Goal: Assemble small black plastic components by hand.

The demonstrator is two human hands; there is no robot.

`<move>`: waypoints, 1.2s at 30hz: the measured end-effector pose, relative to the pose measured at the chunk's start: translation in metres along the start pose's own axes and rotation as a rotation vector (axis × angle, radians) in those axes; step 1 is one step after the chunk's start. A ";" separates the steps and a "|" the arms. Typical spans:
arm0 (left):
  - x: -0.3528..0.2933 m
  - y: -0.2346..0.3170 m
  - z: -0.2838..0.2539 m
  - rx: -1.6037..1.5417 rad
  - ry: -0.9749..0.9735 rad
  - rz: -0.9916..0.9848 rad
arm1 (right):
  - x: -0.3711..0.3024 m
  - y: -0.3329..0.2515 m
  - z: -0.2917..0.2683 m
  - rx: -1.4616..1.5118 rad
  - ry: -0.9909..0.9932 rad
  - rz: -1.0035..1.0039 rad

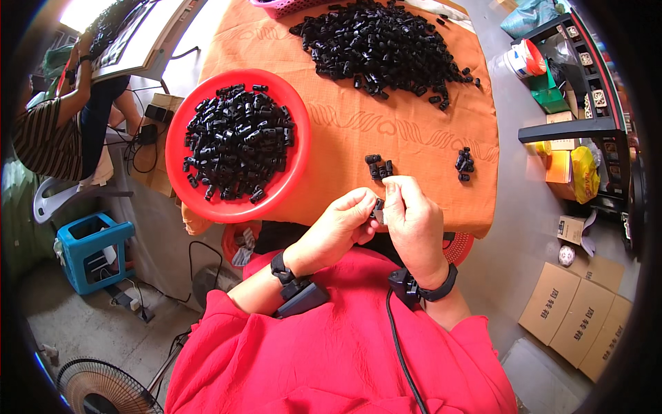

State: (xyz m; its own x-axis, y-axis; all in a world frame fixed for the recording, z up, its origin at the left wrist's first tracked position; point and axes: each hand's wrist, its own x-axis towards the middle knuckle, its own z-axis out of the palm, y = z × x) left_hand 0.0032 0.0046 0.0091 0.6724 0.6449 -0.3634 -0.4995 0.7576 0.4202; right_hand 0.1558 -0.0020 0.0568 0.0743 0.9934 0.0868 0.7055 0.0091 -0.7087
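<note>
Near the front edge of the orange-covered table (331,183), my left hand (343,217) pinches a small black plastic part (377,209) between thumb and fingers. My right hand (414,219) meets it there, its thumb and forefinger closed at the same part; a small greyish piece shows between the fingertips, too small to name. Just beyond my fingers lies a little cluster of black parts (378,168). Another small cluster (465,164) sits to the right. On the left, a red basin (298,176) holds a heap of similar parts (238,141).
A large pile of black parts (383,48) covers the table's far side, beside a pink basket (283,7). Another person (58,131) works at the far left, near a blue stool (96,252). A fan (103,386) stands lower left; shelves (572,131) and cardboard boxes (576,310) are on the right.
</note>
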 end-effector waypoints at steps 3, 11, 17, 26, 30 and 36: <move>0.000 -0.001 0.001 0.000 0.008 -0.003 | 0.000 0.000 0.000 -0.020 -0.005 -0.001; -0.001 -0.001 0.003 0.009 0.019 0.005 | 0.000 0.000 -0.001 -0.036 -0.043 0.009; -0.001 -0.003 0.003 0.013 0.040 0.013 | -0.003 -0.001 0.001 -0.013 -0.067 0.096; -0.002 -0.007 0.002 0.014 0.033 0.030 | -0.007 -0.005 0.002 0.000 -0.067 0.190; -0.002 -0.007 0.001 0.020 0.044 0.025 | -0.008 -0.005 0.004 0.013 -0.021 0.184; -0.002 -0.009 0.002 -0.002 0.066 0.022 | -0.008 -0.004 0.005 0.014 -0.019 0.189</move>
State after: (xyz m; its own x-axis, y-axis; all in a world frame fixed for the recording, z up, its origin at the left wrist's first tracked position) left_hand 0.0075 -0.0039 0.0081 0.6238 0.6667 -0.4079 -0.5153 0.7432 0.4267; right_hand 0.1489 -0.0099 0.0553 0.1912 0.9796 -0.0623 0.6702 -0.1766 -0.7209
